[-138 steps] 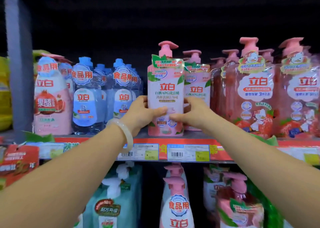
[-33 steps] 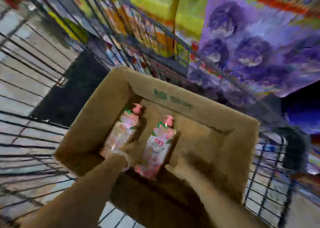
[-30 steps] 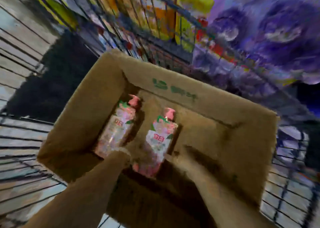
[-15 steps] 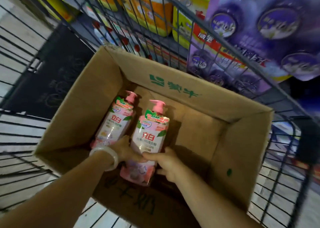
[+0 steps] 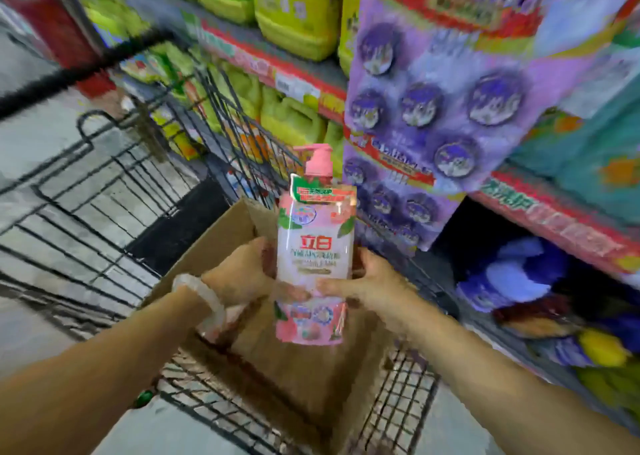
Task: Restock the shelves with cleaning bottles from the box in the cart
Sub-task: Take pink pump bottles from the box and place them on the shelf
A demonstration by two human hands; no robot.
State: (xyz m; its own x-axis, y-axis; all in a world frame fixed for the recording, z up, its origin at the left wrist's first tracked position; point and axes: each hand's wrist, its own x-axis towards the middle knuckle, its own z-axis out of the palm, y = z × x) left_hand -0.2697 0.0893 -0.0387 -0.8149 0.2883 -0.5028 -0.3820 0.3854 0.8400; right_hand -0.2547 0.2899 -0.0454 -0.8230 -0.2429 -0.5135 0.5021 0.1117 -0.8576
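**Desk:** What is in the shot?

**Photographer:** A person's two hands lift a pink pump bottle [image 5: 313, 257] upright above the cardboard box [image 5: 221, 246] that sits in the wire cart [image 5: 104, 191]. The left hand [image 5: 239, 274] grasps the bottle's left flank, the right hand [image 5: 367, 281] its right flank, both thumbs across the front label. A pale bangle [image 5: 207, 302] circles the left wrist. Stocked shelves [image 5: 311, 87] run behind, blurred.

**Desk:** Where does the task stand?

**Photographer:** The bottle is clear of the box, in the air, not yet shelved. I cannot see what remains inside the box.

**Desk:** What would make the carry clean?

**Photographer:** My judgement: keep it upright with the pump head on top, hold low and firm on both sides since the wrap looks slick, and turn the label outward before setting it down. Slide it in base first so neighbouring bottles are not knocked over.
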